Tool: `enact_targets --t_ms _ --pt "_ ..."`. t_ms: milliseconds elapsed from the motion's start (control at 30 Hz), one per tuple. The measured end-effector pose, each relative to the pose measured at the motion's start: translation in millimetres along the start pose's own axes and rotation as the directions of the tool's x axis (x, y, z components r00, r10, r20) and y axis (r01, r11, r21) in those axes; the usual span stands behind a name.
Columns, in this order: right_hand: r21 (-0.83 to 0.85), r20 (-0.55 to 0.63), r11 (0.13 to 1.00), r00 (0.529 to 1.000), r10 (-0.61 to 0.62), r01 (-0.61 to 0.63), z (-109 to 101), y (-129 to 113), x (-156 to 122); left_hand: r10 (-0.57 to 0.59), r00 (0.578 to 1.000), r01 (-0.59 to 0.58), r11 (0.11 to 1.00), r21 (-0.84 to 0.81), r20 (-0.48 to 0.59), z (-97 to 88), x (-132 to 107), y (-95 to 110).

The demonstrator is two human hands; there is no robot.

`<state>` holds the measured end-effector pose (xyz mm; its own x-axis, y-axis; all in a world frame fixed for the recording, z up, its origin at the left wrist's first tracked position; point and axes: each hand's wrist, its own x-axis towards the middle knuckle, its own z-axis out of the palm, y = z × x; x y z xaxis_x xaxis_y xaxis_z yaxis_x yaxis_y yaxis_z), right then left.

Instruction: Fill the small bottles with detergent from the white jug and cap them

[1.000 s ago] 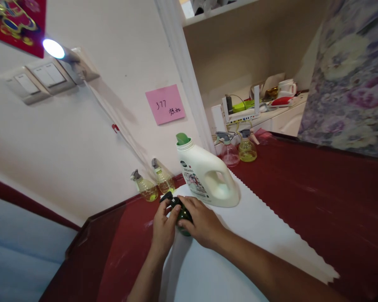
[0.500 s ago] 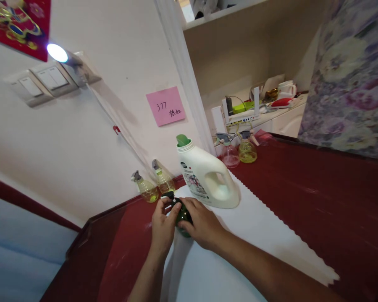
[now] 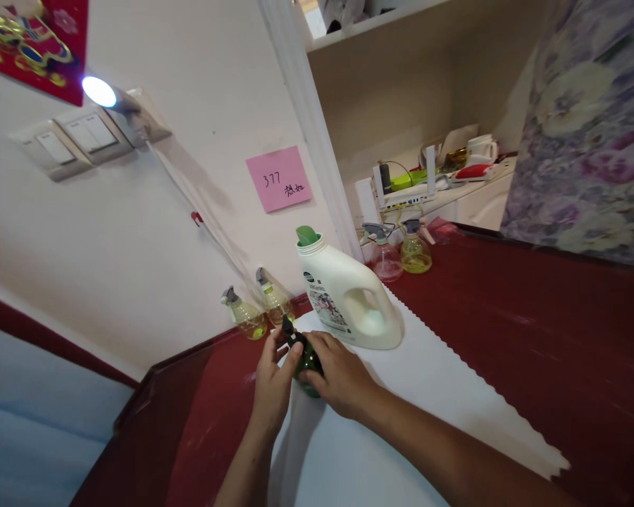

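Observation:
A dark green pump bottle (image 3: 310, 364) with a black pump top (image 3: 288, 324) stands on the white sheet between my hands. My left hand (image 3: 275, 373) has its thumb and fingers closed around the bottle's collar, just under the pump nozzle. Wrapped around the bottle's body from the right is my right hand (image 3: 341, 373). Right behind them rises a large cream detergent jug (image 3: 343, 296) with a handle, its neck uncapped and a green spout (image 3: 306, 235) inside.
Two yellowish spray bottles (image 3: 249, 320) lean near the wall at left. Farther back at right are a pink spray bottle (image 3: 387, 260) and a yellow one (image 3: 415, 252). A white scallop-edged sheet (image 3: 454, 394) covers part of the dark red table (image 3: 549, 331). A white router (image 3: 406, 197) sits behind.
The black pump top has turned, so its nozzle now points another way. My left fingers have shifted slightly at the collar, while my right hand stays on the bottle.

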<state>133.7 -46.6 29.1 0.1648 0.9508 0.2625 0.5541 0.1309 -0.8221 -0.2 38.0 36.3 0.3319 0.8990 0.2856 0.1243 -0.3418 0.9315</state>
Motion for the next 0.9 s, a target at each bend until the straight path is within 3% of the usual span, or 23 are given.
enact_targets --t_ms 133,467,700,900 --pt "0.000 -0.004 1.000 1.000 0.002 -0.002 1 2 1 0.011 1.000 -0.008 0.997 0.075 -0.029 4.1 5 -1" --pt "-0.002 -0.001 1.000 1.000 -0.006 0.006 -1 0 0 0.061 0.994 -0.073 0.989 0.131 0.092 -6.7 1 -5" --pt "-0.009 0.003 1.000 1.000 0.010 -0.010 -2 -2 0 -0.009 0.998 0.010 1.000 -0.028 0.059 -6.8 6 -4" --pt "-0.005 0.006 1.000 1.000 0.015 -0.015 -4 -4 -1 -0.008 0.998 0.008 1.000 0.002 0.064 -2.1 11 2"
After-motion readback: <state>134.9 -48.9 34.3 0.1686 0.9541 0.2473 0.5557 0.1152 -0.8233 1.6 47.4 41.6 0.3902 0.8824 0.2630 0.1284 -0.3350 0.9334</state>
